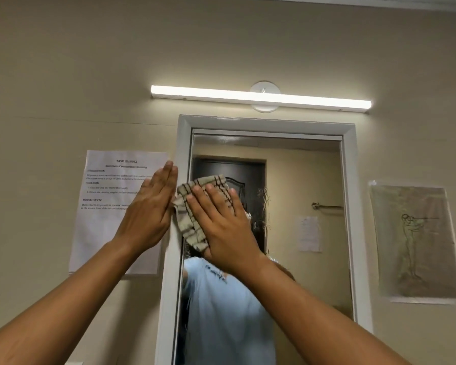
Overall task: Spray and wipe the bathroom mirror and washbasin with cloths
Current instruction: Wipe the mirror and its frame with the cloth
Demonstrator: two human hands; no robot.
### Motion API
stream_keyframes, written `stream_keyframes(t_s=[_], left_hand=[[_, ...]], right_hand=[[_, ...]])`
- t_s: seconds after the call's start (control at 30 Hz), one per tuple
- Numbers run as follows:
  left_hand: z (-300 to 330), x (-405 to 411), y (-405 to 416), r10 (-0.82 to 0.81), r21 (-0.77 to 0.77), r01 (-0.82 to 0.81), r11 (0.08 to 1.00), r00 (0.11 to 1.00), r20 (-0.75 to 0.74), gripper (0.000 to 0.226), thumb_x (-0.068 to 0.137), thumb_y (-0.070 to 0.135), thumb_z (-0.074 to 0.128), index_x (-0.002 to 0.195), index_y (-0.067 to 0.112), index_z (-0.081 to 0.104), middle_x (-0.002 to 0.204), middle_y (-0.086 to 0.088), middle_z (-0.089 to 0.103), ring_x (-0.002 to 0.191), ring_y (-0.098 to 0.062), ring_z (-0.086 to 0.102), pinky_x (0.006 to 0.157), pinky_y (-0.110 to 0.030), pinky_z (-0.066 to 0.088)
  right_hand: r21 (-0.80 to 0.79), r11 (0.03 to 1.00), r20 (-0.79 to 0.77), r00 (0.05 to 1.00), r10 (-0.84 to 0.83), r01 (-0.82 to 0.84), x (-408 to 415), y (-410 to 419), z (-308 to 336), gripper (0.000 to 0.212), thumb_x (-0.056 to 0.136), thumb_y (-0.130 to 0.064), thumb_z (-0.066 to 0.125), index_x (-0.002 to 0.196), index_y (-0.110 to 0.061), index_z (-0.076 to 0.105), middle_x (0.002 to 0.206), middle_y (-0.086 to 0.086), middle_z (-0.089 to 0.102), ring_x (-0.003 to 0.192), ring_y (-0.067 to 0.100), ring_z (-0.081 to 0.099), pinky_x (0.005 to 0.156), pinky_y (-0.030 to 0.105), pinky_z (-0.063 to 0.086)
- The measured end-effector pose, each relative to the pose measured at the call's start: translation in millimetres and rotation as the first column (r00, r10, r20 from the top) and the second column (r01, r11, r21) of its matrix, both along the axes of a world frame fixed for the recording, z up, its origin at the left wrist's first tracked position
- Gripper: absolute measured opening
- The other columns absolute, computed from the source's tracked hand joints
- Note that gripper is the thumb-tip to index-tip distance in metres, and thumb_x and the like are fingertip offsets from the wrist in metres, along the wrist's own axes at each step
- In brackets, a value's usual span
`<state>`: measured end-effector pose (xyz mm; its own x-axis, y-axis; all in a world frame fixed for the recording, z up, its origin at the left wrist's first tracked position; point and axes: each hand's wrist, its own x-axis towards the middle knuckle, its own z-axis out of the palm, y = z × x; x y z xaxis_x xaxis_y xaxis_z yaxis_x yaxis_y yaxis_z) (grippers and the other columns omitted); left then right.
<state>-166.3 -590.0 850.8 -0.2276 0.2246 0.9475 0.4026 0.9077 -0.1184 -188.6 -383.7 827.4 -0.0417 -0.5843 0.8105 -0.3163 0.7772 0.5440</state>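
A: So, where is the cloth (195, 214) sitting right now?

B: It is lying flat on the mirror (287, 193), near the glass's left edge at about nine o'clock, just beside the frame (181, 164). The right hand (221, 227) is pressing it there with straight, spread fingers, not curling round it.

A: And the left hand (153, 206)?

B: It is resting open at nine o'clock from the cloth, fingers straight and together, lying on the wall and the frame's edge, partly over the paper (103, 206). It is holding nothing.

A: Is the glass looking done?

B: I am judging not. Streaks and droplets are showing at three o'clock from the cloth, around the middle of the mirror, so the wiping seems to be in its early or middle part. The washbasin is not in view.

A: How should this pass go?

B: Probably by keeping the palm flat so the whole cloth is bearing on the glass, then sweeping towards three o'clock in overlapping rows from twelve down to six. The left hand is bracing well, though it risks smudging the frame.

A: Anything else around?

B: A light (261, 97) is glowing at twelve o'clock above the mirror, and a drawing (416, 243) is hanging at three o'clock.
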Motion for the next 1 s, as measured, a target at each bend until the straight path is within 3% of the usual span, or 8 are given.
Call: stream_keyframes(t_s=[0.17, 0.33, 0.47, 0.6, 0.77, 1.0], left_hand=[[-6.3, 2.1, 14.2, 0.073, 0.027, -0.071, 0.997, 0.996, -0.056, 0.068, 0.096, 0.020, 0.030, 0.158, 0.019, 0.004, 0.167, -0.001, 0.001, 0.153, -0.016, 0.000, 0.124, -0.047, 0.010], [-8.1, -1.8, 21.5, 0.158, -0.003, -0.160, 0.987, 0.981, -0.113, 0.078, 0.083, 0.006, 0.038, 0.157, 0.013, 0.012, 0.165, -0.007, 0.009, 0.153, -0.021, 0.005, 0.124, -0.048, 0.010], [-8.9, -5.6, 24.2, 0.148, 0.008, -0.148, 0.989, 0.979, -0.139, 0.079, 0.082, 0.005, 0.038, 0.157, 0.012, 0.013, 0.165, -0.008, 0.012, 0.153, -0.021, 0.008, 0.124, -0.047, 0.011], [-7.8, -6.7, 23.8, 0.148, 0.003, -0.149, 0.989, 0.977, -0.155, 0.083, 0.081, 0.007, 0.040, 0.158, 0.014, 0.009, 0.165, -0.009, 0.010, 0.153, -0.015, 0.000, 0.125, -0.032, -0.002], [-6.1, -10.9, 23.1, 0.137, 0.013, -0.137, 0.991, 0.978, -0.157, 0.089, 0.076, 0.007, 0.044, 0.157, 0.012, 0.008, 0.165, -0.011, 0.012, 0.153, -0.018, 0.004, 0.125, -0.033, 0.001], [-5.5, -11.4, 22.5, 0.184, 0.008, -0.185, 0.983, 0.970, -0.159, 0.087, 0.075, 0.010, 0.039, 0.157, 0.012, 0.010, 0.165, -0.011, 0.012, 0.152, -0.023, 0.008, 0.124, -0.035, 0.001]], right_hand=[[-0.071, 0.997, 0.018, 1.000, 0.001, 0.000, 4.8, 13.4, 39.7, 0.076, 0.088, -0.050, 0.028, 0.157, -0.018, 0.024, 0.165, 0.006, 0.019, 0.153, 0.026, 0.011, 0.122, 0.054, 0.002], [-0.221, 0.974, 0.024, 0.999, -0.049, 0.053, -2.8, 53.8, 69.4, 0.087, 0.086, -0.045, 0.056, 0.159, -0.020, 0.015, 0.167, 0.004, 0.010, 0.154, 0.025, 0.003, 0.122, 0.056, 0.006], [-0.325, 0.943, 0.040, 0.997, -0.062, 0.072, -2.9, 101.5, 89.8, 0.082, 0.093, -0.052, 0.049, 0.159, -0.023, 0.011, 0.167, 0.003, 0.006, 0.154, 0.022, -0.002, 0.123, 0.051, 0.001], [-0.398, 0.914, 0.036, 0.997, -0.069, 0.078, -1.2, 145.4, 88.6, 0.081, 0.093, -0.058, 0.041, 0.159, -0.022, 0.013, 0.167, 0.003, 0.010, 0.154, 0.023, 0.002, 0.123, 0.052, 0.005], [-0.491, 0.867, 0.032, 0.996, -0.081, 0.086, -0.2, 189.5, 80.3, 0.080, 0.090, -0.061, 0.026, 0.158, -0.021, 0.016, 0.166, 0.002, 0.013, 0.154, 0.021, 0.005, 0.124, 0.049, 0.006], [-0.566, 0.816, 0.065, 0.993, -0.100, 0.120, -1.4, 189.3, 36.4, 0.079, 0.092, -0.061, 0.027, 0.159, -0.021, 0.015, 0.167, 0.001, 0.011, 0.154, 0.020, 0.000, 0.123, 0.050, 0.007]])
